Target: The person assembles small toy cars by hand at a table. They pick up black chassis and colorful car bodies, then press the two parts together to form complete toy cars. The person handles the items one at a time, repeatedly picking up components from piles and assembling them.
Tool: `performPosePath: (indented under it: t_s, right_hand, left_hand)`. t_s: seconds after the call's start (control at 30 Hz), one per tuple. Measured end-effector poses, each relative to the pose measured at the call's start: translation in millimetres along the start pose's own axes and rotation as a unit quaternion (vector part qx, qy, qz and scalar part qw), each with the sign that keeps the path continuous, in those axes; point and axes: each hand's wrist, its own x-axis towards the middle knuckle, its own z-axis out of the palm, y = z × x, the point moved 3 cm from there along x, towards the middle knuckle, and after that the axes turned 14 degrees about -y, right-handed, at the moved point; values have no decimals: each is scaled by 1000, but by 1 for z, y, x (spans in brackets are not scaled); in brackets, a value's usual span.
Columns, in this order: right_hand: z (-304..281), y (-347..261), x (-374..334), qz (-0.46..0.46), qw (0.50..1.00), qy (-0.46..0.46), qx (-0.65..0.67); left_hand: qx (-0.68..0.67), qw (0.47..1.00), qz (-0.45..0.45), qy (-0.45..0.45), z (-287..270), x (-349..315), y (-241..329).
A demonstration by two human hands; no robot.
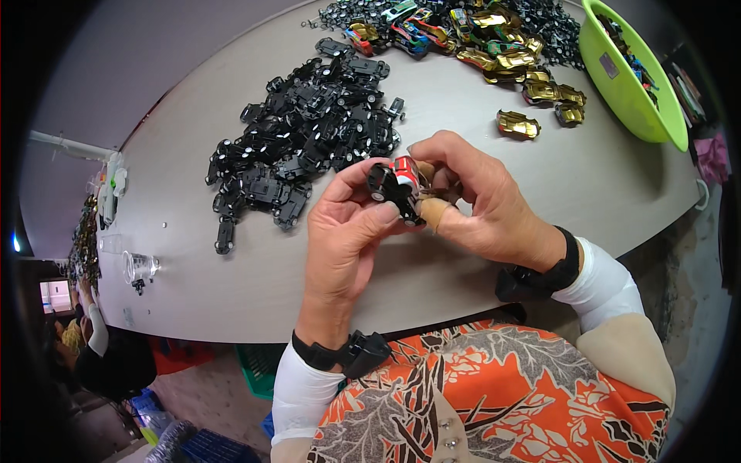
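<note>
Over the table's near side, my left hand is closed on a black toy car chassis with small wheels, its thumb pressed along the side. A red and white piece sits against the top of the chassis. My right hand is closed too, beside the left. Its fingers, with tan tape on the thumb, grip what looks like a gold toy car body, mostly hidden by them. The two hands hold these parts together, touching or nearly so; the exact contact is covered by the fingers.
A heap of black chassis lies left of my hands. Gold car bodies and multicoloured ones lie at the back. A green basin stands at the right. A clear cup is at the left, near another person.
</note>
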Motion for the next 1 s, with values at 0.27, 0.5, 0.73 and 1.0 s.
performPosePath:
  t_s: [0.27,0.5,0.73,1.0]
  right_hand:
    - [2,0,1,-7,999,-21,-29]
    - [2,2,0,-56,995,-31,-71]
    - [-2,13,2,-27,999,-13,19]
    - [-19,17,-1,75,963,-58,252]
  left_hand:
    - [46,999,20,-13,2,-2,-1]
    - [167,985,44,-21,0,-3,-4]
    - [303,950,67,-37,8,-2,-6]
    - [87,993,-71,-38,2,-3,-3]
